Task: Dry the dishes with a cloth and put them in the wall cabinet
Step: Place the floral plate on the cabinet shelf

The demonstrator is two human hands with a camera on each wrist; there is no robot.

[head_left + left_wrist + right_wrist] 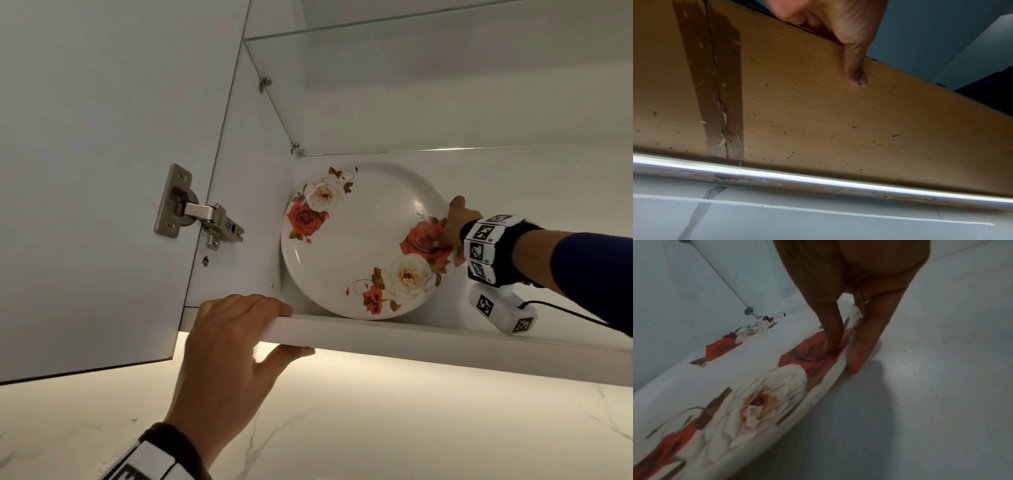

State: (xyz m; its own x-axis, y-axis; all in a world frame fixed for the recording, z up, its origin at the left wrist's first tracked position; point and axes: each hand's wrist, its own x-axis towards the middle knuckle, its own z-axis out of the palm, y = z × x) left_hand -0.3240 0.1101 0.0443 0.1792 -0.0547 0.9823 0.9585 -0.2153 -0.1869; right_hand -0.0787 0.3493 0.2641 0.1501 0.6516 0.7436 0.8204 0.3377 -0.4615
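**Flowered plate held on the bottom shelf of an open wall cabinet**

A white plate [359, 246] printed with red and cream roses was seen inside the wall cabinet [267, 192], at the left end of its bottom shelf [394, 334], close to the cabinet's side wall. It was tilted with its face turned outward; whether its back touched the rear wall could not be told. The plate's right rim was pinched by the right hand [454, 228], the thumb [830, 331] pressed on a red rose on the face and a finger [863, 344] laid behind the rim. A marker-covered wrist band [486, 245] and a dark blue sleeve [582, 267] were worn on that arm.

The front edge of the bottom shelf was gripped by the left hand [226, 346], fingers curled over the top and the thumb [855, 65] pressed flat against the wood-coloured underside [818, 105]. The cabinet door [102, 171] was swung open to the left on a metal hinge [195, 209]. A glass shelf [428, 85] was fitted above the plate. A lit strip [818, 180] was mounted beneath the cabinet, above a marbled wall [376, 428].
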